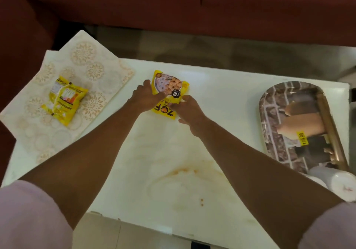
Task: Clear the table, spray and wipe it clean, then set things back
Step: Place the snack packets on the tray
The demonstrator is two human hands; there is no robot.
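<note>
A yellow snack packet (169,87) lies flat near the middle of the white table (221,102). My left hand (146,97) grips its left edge, thumb laid over the front. My right hand (187,110) holds its lower right side, fingers curled onto the packet. A second yellow packet (64,99) lies on a patterned cream mat (82,71) at the table's left end. Orange-brown stains (183,171) mark the tabletop in front of me.
An oval tray with a brick pattern and gold rim (285,102) sits at the right end, a yellow price sticker on it. White cups or containers (339,181) stand by its near end. A dark red sofa (173,4) runs behind the table.
</note>
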